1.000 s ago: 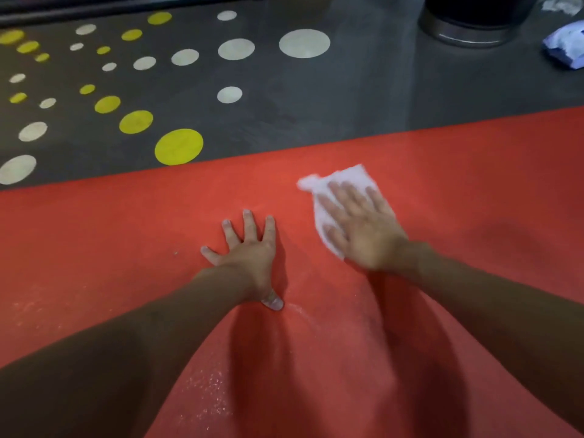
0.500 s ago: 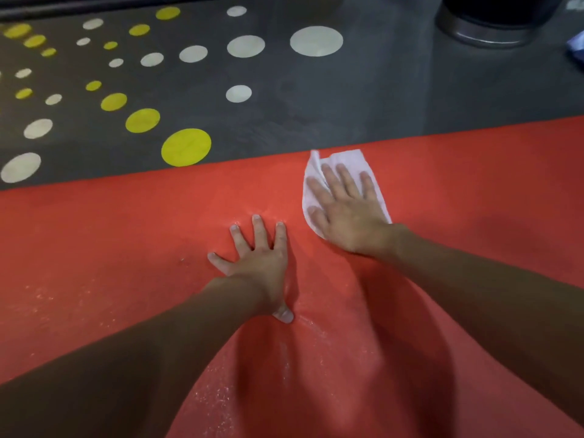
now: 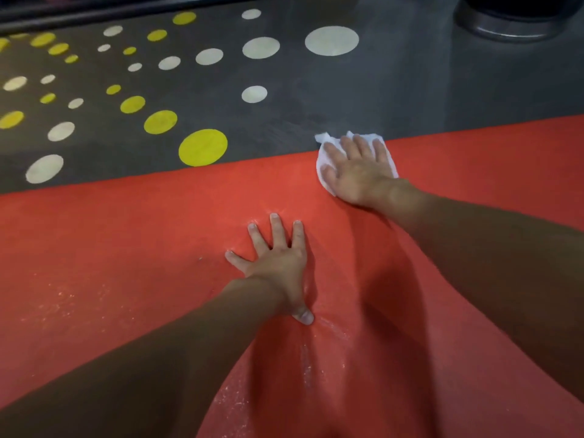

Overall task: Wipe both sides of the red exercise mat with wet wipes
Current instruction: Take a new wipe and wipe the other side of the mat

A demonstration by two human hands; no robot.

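Note:
The red exercise mat lies flat on the floor and fills the lower part of the view. My left hand rests flat on it with fingers spread, palm down. My right hand presses a white wet wipe onto the mat right at its far edge, fingers straight on top of the wipe. Most of the wipe is hidden under the hand; its corners stick out past the fingertips. Pale specks show on the mat at the left and below my left hand.
Beyond the mat's far edge is a dark grey floor with yellow and white dots. A round dark base with a metal rim stands at the top right.
My right hand has slid the wipe away from me, from mid-mat up to the far edge. My left hand has stayed flat in place.

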